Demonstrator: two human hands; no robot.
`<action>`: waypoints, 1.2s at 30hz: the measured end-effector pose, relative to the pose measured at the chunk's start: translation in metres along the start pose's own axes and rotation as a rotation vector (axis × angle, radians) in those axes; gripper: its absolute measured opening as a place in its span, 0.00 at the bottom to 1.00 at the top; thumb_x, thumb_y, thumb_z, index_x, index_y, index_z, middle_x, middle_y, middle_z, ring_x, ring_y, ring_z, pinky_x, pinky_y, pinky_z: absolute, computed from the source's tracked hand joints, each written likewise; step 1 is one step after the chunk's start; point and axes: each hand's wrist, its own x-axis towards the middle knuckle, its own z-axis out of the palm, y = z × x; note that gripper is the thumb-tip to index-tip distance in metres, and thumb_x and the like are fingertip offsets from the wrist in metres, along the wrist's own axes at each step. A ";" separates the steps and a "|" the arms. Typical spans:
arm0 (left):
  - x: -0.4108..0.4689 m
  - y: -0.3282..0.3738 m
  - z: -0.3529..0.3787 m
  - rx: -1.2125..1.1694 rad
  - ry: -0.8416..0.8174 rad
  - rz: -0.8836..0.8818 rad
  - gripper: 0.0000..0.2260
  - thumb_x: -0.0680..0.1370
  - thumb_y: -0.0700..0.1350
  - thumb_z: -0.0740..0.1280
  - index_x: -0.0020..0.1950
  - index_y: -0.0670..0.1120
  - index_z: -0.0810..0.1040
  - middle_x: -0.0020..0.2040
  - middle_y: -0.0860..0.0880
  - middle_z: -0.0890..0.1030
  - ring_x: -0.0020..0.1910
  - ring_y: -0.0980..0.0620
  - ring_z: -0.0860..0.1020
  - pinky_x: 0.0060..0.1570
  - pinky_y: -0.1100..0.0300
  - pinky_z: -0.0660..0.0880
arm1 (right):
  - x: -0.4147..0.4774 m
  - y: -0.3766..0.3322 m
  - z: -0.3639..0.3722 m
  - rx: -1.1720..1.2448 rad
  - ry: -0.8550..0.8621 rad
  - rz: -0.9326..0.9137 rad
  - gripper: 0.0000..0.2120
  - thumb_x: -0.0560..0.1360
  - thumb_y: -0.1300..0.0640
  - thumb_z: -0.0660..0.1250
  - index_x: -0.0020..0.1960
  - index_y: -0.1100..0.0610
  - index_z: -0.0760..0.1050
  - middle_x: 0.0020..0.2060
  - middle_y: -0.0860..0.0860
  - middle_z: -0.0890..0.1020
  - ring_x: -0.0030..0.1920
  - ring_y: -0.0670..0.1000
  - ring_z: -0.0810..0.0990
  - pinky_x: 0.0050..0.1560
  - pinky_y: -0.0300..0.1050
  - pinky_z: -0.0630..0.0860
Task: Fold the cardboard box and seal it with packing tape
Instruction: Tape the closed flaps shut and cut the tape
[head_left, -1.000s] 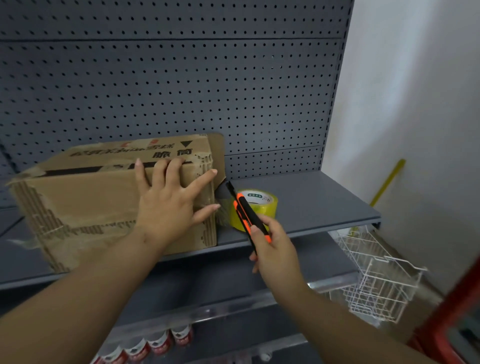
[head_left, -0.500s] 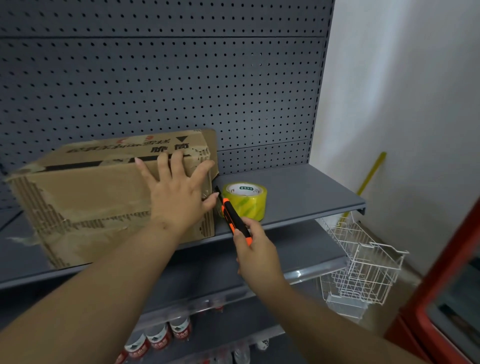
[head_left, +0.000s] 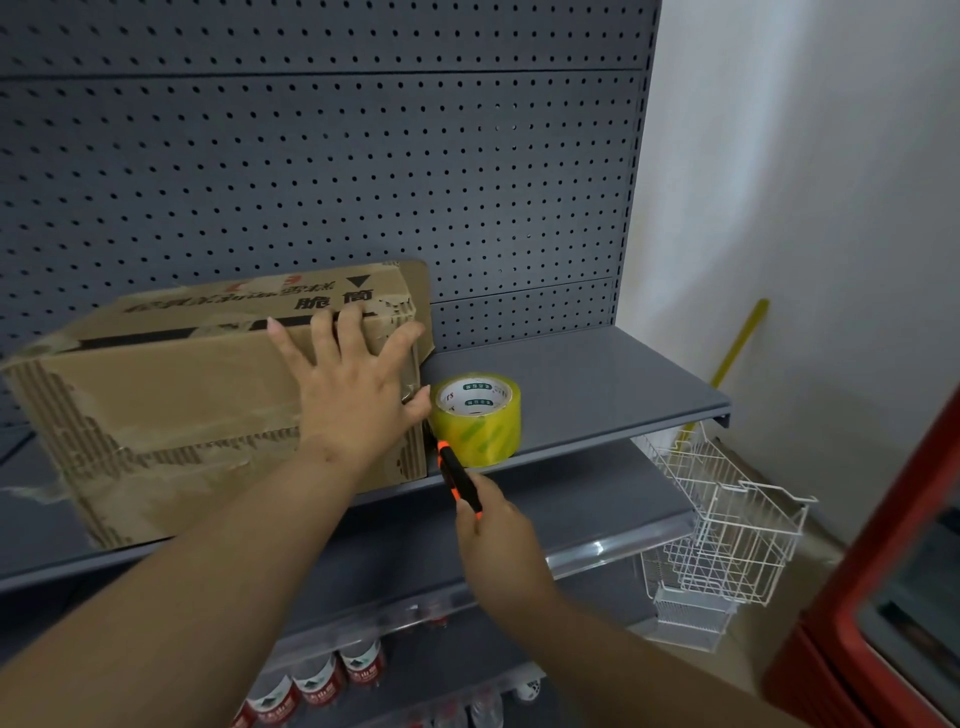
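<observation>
A worn brown cardboard box (head_left: 171, 405) with torn tape marks lies on the grey shelf (head_left: 587, 395). My left hand (head_left: 353, 389) presses flat on the box's front face near its right corner, fingers spread. My right hand (head_left: 493, 525) grips an orange and black utility knife (head_left: 457, 478), its tip pointing up at the box's lower right corner. A roll of yellowish packing tape (head_left: 478, 415) stands on the shelf just right of the box, touching the knife's far side.
A grey pegboard (head_left: 322, 171) backs the shelf. A white wire basket (head_left: 722, 525) hangs off the shelf's right end. Bottles with red labels (head_left: 317, 680) stand on a lower shelf. A red cabinet (head_left: 893, 597) is at the right edge, a yellow stick (head_left: 737, 343) leans on the wall.
My right hand has brought the knife down along the box's right edge, toward its lower corner. My left hand stays pressed on the box. The view shifted slightly.
</observation>
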 end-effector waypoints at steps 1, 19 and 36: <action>0.000 0.000 0.000 -0.001 0.003 0.001 0.30 0.64 0.60 0.72 0.61 0.54 0.66 0.61 0.34 0.68 0.63 0.32 0.64 0.61 0.24 0.47 | 0.001 0.002 0.000 -0.017 0.002 -0.004 0.19 0.81 0.53 0.52 0.72 0.50 0.63 0.57 0.55 0.77 0.56 0.53 0.76 0.52 0.45 0.73; -0.005 -0.016 0.026 0.122 0.176 0.540 0.17 0.71 0.48 0.69 0.59 0.52 0.73 0.69 0.44 0.64 0.77 0.46 0.46 0.72 0.41 0.39 | 0.069 0.004 -0.050 0.138 -0.054 -0.026 0.16 0.80 0.54 0.55 0.65 0.44 0.70 0.43 0.51 0.77 0.35 0.50 0.73 0.35 0.44 0.73; 0.013 -0.018 0.035 0.319 0.045 0.981 0.21 0.78 0.53 0.54 0.34 0.48 0.81 0.33 0.52 0.79 0.46 0.46 0.80 0.71 0.49 0.51 | 0.135 -0.015 -0.095 0.043 0.155 -0.223 0.18 0.79 0.52 0.57 0.68 0.50 0.68 0.54 0.52 0.78 0.51 0.50 0.75 0.48 0.40 0.70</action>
